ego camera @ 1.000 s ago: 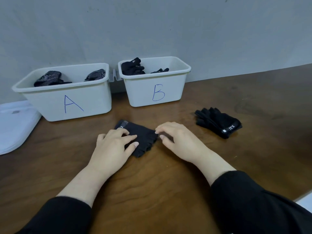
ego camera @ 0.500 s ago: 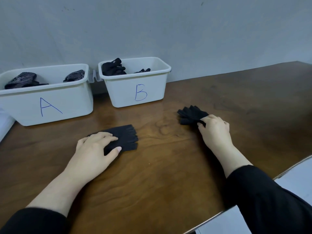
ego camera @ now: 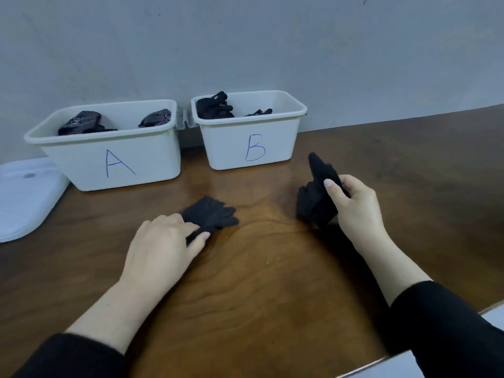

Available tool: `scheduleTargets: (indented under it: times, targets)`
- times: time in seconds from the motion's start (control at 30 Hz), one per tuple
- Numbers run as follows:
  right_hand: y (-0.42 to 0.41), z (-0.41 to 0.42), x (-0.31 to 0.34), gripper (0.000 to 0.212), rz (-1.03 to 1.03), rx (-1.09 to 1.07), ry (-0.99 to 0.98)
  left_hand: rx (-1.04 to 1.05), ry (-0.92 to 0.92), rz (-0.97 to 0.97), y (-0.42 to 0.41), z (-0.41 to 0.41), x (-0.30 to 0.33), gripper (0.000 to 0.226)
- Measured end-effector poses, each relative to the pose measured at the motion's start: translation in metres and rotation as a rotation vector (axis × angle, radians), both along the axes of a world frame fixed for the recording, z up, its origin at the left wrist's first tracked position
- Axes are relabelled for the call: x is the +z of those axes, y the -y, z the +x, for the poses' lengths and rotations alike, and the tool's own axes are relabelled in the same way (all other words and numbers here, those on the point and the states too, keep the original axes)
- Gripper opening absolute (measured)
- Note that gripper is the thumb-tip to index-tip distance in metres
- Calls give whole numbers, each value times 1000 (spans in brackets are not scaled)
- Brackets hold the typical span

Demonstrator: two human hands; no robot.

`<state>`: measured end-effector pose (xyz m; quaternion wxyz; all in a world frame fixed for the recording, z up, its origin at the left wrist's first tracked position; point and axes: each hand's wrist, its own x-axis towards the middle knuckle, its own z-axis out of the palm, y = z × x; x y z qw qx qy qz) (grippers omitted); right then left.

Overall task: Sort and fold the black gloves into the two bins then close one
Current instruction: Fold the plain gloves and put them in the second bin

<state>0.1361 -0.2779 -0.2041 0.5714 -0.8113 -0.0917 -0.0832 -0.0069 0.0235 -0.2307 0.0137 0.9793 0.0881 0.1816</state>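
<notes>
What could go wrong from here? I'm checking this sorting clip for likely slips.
The glove gripped by the right hand hangs bunched, so it may need refolding. The folded glove under the left hand could unfold once released. Plain gloves seem to belong in bin B; bin A holds patterned ones.

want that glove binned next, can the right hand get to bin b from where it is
Probably yes: the right hand, gripping a black glove, is just in front of bin B, whose top is open, with bare table between them.
</notes>
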Motion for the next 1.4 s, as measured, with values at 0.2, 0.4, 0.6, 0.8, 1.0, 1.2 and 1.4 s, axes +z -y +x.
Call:
scheduleTargets:
  times: [0.2,0.4,0.6,0.8,1.0,1.2,1.4]
  targets:
    - [-56,-17,2,17,176,320,-218,-213,-36,-278,-30,-38,0,50]
    - [-92,-20,1,30,353,612,-390,-168,-139,-243,-61,-51,-5,72]
    - [-121,-25,0,31,387,516,-358,-58,-105,-231,-44,-54,1,82]
    - [-129,-27,-4,24,455,460,-326,-196,-120,-179,-45,-50,-3,64]
    - [-131,-24,-8,18,421,372,-301,60,106,-647,-38,-35,4,24]
    - [-126,-25,-9,19,408,382,-300,216,449,-1963,-34,-37,34,28]
    - [-123,-24,-13,18,354,411,-312,382,99,-1625,-31,-92,35,38]
